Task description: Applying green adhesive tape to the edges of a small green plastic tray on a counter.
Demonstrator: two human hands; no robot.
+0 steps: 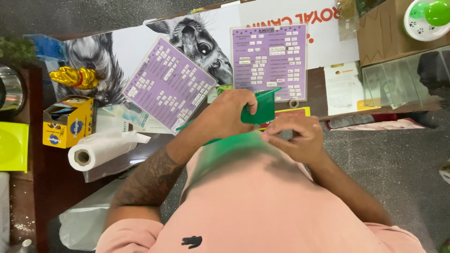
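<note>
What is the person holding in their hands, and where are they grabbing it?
A green plastic bag. The left hand pinches its top edge; the right hand holds it lower down, against the shirt.

Paper towel roll (101, 149) lies on counter (51, 182) left of both hands, small box (68, 122) behind it, two laminated charts (269, 58) beyond

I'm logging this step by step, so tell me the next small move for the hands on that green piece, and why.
Probably draw the right hand back along the green plastic piece to spread it. The left hand already has a grip on its upper part, the right fingertips pinch at its lower edge, and the piece hangs folded between them above the counter.
</note>
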